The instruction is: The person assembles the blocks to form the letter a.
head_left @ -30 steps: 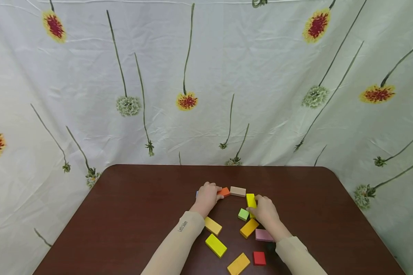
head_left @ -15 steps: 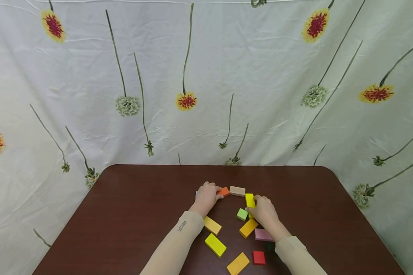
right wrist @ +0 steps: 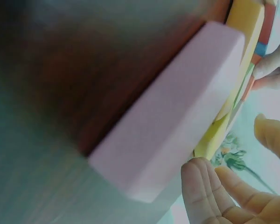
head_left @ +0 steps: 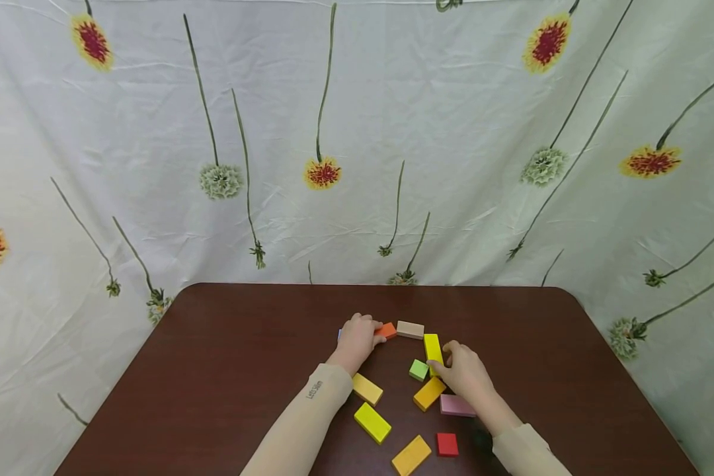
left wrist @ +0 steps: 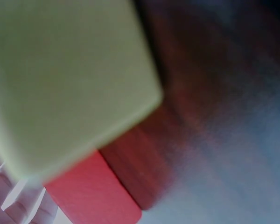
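In the head view my left hand (head_left: 357, 340) is at the far part of the table, its thumb and fingers pinching the near end of an orange block (head_left: 387, 330). A blue block peeks out behind this hand, mostly hidden. My right hand (head_left: 465, 371) is beside the upright-lying yellow block (head_left: 432, 350), fingers loosely bent and apart from its right side, thumb near its lower end. The right wrist view shows these fingers (right wrist: 196, 184) spread with nothing between them, below a pink block (right wrist: 170, 112). A beige block (head_left: 410, 330) lies between the orange and yellow blocks.
A green cube (head_left: 419, 370), an amber block (head_left: 430, 394) and the pink block lie near the right hand. Closer in are a pale yellow block (head_left: 367, 389), a bright yellow one (head_left: 372, 423), a golden one (head_left: 411, 455) and a red one (head_left: 447, 445). A flowered cloth (head_left: 357, 132) hangs behind the table.
My right hand has let go of the yellow block, its fingers lifting off and its wrist shifting slightly right. The left hand and the blocks stay in place.
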### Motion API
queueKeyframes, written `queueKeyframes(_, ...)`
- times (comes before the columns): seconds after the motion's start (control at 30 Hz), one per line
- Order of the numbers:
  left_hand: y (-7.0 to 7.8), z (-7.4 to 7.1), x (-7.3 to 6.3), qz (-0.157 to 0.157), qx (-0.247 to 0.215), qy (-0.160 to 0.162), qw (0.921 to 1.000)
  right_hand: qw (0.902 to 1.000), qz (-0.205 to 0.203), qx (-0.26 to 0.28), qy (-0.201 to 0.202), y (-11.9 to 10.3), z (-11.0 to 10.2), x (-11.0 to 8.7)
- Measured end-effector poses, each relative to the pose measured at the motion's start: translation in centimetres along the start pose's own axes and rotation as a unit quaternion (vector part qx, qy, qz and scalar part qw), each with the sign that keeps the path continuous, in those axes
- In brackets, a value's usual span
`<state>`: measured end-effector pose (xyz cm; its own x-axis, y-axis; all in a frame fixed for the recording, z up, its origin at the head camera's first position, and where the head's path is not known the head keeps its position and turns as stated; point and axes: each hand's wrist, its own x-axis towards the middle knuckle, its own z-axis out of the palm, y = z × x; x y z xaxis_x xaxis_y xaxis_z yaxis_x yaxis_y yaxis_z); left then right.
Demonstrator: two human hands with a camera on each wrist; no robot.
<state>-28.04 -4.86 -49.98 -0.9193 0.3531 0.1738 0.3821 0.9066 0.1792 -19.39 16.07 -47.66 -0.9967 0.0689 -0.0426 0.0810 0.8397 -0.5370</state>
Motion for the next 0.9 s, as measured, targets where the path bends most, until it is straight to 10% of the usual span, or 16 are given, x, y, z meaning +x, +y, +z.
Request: queueKeyframes(0.9, 0.2, -0.4, 0.0, -0.017, -0.021, -0.012, 0.9996, 0.9951, -0.038, -0.090, -0.015, -0.4, 1.5, -4.3)
